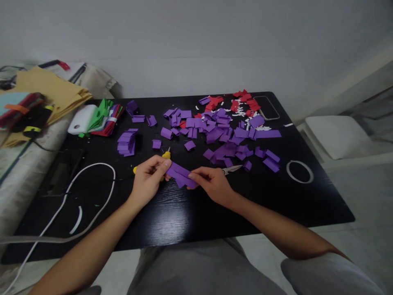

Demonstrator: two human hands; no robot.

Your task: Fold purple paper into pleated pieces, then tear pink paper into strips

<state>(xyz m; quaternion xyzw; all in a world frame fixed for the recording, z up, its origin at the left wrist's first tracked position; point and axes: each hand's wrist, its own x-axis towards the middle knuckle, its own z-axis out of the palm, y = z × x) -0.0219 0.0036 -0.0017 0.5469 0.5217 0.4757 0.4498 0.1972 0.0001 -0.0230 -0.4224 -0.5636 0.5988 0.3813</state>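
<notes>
My left hand [149, 179] and my right hand [211, 184] both pinch one folded purple paper strip [181, 174] just above the black table [184, 213]. The left fingers grip its left end, the right fingers its right end. A yellow-handled tool [166, 155] lies behind my left hand, partly hidden by it. A metal blade tip [232, 168], probably scissors, pokes out from behind my right hand.
Many cut purple pieces [221, 135] and some red ones [242, 100] litter the table's far half. A purple stack [126, 142] sits left of centre. Coloured paper sheets [104, 119], a white cable [92, 196], a white ring [300, 171] and a phone [266, 107] lie around.
</notes>
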